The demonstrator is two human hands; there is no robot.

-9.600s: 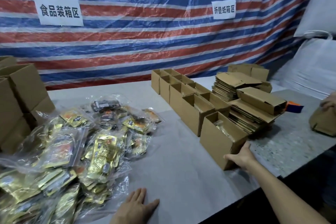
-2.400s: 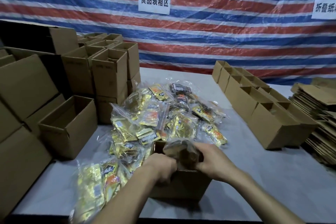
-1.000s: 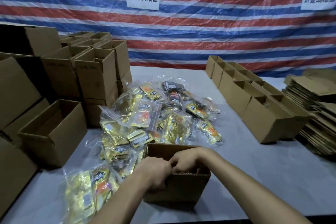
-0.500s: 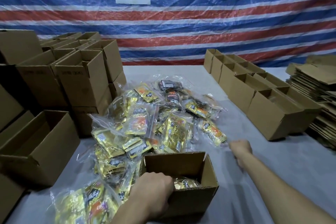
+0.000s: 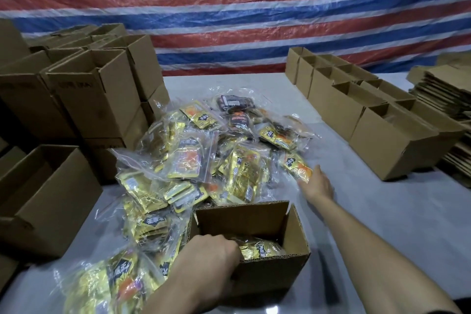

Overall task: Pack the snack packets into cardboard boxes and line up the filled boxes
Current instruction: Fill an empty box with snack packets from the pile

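An open cardboard box (image 5: 275,273) stands at the table's near edge with a gold snack packet (image 5: 260,250) lying inside. My left hand (image 5: 211,255) grips the box's near-left rim, fingers curled over it. Behind the box lies a heap of gold and dark snack packets in clear bags (image 5: 204,155). My right hand (image 5: 317,185) reaches out to the heap's right edge, its fingers straight and touching a gold-orange packet (image 5: 297,167) there.
Stacked open boxes (image 5: 96,94) and one low open box (image 5: 43,201) stand on the left. A row of open boxes (image 5: 382,140) runs along the right, with flat folded cartons (image 5: 446,92) behind it. Grey table (image 5: 382,211); striped tarp at the back.
My right hand left the box and stretched forward to the right edge of the heap. My left hand stayed on the box rim. The view dipped closer.
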